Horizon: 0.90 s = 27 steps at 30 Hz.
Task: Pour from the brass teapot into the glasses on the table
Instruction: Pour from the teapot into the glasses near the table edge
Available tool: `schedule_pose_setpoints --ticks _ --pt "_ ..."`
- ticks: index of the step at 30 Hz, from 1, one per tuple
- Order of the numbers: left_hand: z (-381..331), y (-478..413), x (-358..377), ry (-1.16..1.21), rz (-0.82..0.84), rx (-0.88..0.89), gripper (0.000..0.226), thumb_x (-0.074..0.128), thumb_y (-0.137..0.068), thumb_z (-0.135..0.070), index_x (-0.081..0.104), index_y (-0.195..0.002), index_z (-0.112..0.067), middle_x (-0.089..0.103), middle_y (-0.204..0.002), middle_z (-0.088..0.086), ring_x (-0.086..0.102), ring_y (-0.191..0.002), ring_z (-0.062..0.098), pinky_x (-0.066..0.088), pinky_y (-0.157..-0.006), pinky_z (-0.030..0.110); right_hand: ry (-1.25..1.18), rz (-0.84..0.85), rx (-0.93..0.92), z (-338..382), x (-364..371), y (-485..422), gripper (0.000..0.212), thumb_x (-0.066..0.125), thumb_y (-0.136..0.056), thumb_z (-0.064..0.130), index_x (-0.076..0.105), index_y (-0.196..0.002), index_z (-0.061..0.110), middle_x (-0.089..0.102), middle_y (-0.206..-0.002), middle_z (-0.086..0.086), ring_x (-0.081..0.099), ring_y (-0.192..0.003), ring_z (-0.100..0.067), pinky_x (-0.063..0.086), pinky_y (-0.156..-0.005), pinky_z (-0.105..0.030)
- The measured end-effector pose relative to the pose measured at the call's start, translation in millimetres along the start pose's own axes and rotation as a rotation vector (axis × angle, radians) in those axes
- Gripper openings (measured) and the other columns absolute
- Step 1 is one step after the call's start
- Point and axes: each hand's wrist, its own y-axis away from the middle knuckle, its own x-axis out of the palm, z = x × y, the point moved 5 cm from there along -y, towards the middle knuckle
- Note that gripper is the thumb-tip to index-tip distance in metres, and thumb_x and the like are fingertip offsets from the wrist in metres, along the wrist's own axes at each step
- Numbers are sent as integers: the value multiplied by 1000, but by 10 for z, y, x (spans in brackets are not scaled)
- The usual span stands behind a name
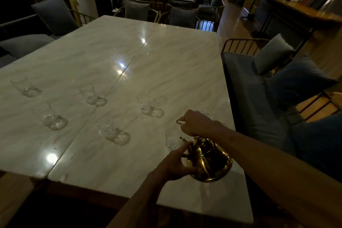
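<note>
Tilting the shiny round brass teapot (209, 159) at lower centre, the right hand (196, 123) has its grip closed on the handle while the left hand (175, 164) cups the body. Its spout nears the closest small clear glass (172, 139) on the white marble counter (166, 61); fill levels are unreadable, so most pouring likely remains.

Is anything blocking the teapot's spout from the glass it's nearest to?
Nothing visible. The brass teapot, held by the right hand and the left hand, has its spout right beside the nearest glass.
</note>
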Motion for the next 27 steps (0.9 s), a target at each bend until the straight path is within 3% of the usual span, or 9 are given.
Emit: schedule_pose_setpoints --ticks 8,11,17,20,23,27 --pt "-9 17 2 -10 20 -4 89 84 -73 -37 33 -146 -43 44 -138 -22 52 -124 9 48 -101 36 -30 -31 18 -53 19 69 50 58 -87 24 55 -136 16 67 -112 -10 65 -76 -19 57 -62 -29" --pt "-3 16 3 -25 33 -5 92 84 -74 -38 31 -150 -38 43 -144 -17 51 -125 9 47 -100 34 -40 -40 23 -67 15 100 49 58 -87 25 55 -136 16 68 -110 -9 61 -74 -18 52 -59 -27" --pt "2 22 -8 -74 49 2 95 85 -73 -38 30 -150 -38 44 -147 -12 52 -126 11 42 -88 14 -91 -77 40 -132 15 198 47 57 -88 27 56 -135 18 68 -110 -8 64 -77 -18 45 -52 -23" --pt "-3 37 -24 -102 50 12 95 85 -74 -36 29 -150 -36 43 -149 -9 50 -127 11 42 -93 19 -119 -91 21 -153 14 260 50 56 -91 29 52 -139 19 62 -129 -8 64 -91 -18 45 -62 -22" --pt "-39 62 -55 -149 59 39 92 83 -76 -30 29 -150 -33 43 -148 -7 48 -123 6 37 -85 6 -145 -114 4 -162 -5 342 50 54 -93 30 51 -141 19 55 -139 -6 62 -108 -19 49 -77 -25" --pt "-113 86 -151 -201 61 54 94 83 -76 -30 27 -151 -31 43 -149 -1 45 -126 9 38 -94 20 -245 -180 0 -138 -82 467 45 55 -93 25 54 -138 21 62 -130 -5 64 -91 -16 46 -64 -22"
